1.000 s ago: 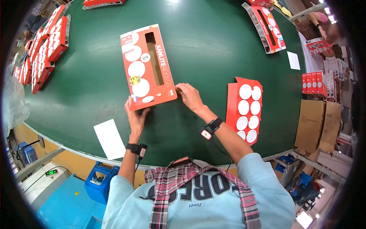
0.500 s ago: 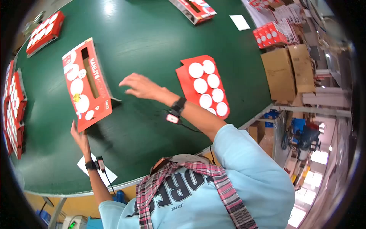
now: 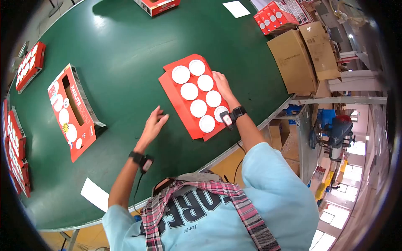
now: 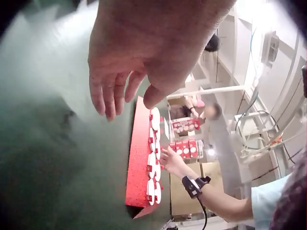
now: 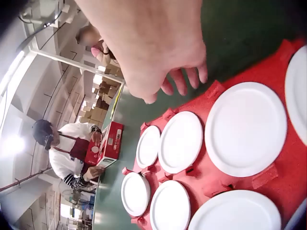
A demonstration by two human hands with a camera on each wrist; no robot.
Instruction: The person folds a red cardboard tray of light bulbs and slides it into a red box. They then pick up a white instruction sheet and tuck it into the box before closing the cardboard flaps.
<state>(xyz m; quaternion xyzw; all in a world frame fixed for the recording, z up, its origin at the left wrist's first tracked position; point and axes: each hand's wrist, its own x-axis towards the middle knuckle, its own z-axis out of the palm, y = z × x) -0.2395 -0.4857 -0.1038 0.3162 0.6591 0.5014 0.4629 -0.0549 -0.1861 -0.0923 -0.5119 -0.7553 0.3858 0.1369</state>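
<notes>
A red card tray (image 3: pixel 183 109) carries two rows of round white discs (image 3: pixel 181 74) and lies on the green table in front of the person. My right hand (image 3: pixel 223 87) is at the tray's right edge, its fingers extended alongside the discs and gripping nothing. On the tray's left, my left hand (image 3: pixel 153 127) hovers apart from it with fingers spread. In the left wrist view that hand (image 4: pixel 139 62) has nothing in its fingers. Further left stands a red XANLITE box (image 3: pixel 78 129) with a long cut-out window, out of reach of both hands' fingers.
Red packs with white discs line the table's left edge, such as this pack (image 3: pixel 31 67). White sheets (image 3: pixel 95 194) lie near the front and far edges. Cardboard cartons (image 3: pixel 293 62) stand at the right. Another person (image 5: pixel 72 148) handles a red box across the table.
My left hand has let go of the XANLITE box, which now stands further left, and has moved right toward the tray. My right hand has left the box and reached the tray's right edge.
</notes>
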